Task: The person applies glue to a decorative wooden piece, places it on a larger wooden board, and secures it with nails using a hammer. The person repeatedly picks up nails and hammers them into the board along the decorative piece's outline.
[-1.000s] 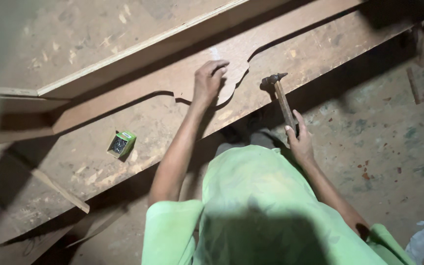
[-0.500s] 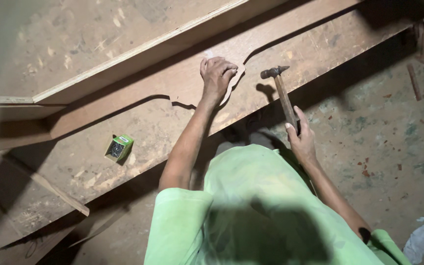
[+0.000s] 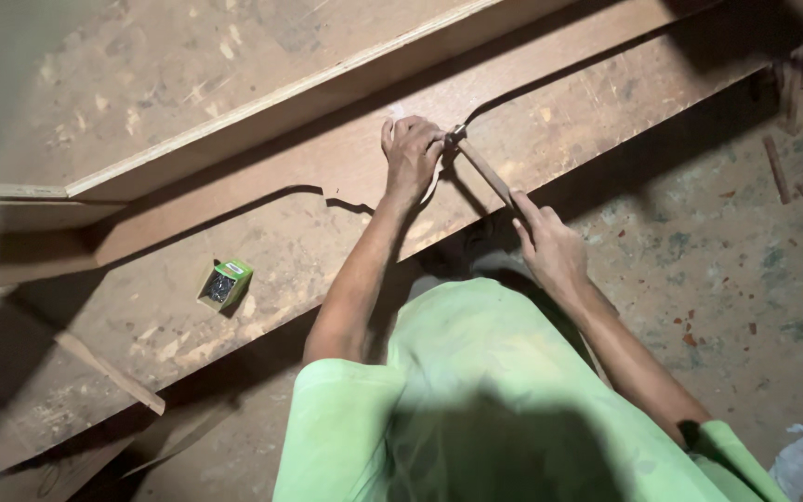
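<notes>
Green nail box (image 3: 223, 284), plywood offcuts (image 3: 109, 372), left of hammer (image 3: 485, 169)

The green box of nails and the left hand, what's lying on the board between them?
In the head view, only bare plywood board with pale scuffs lies between the green box and the left hand; the person's forearm crosses just beside it.

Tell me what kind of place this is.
Likely a woodworking shop or building site: the right hand swings a hammer at a cut plywood board, a small box of nails lies open, and wood scraps lie about.
</notes>
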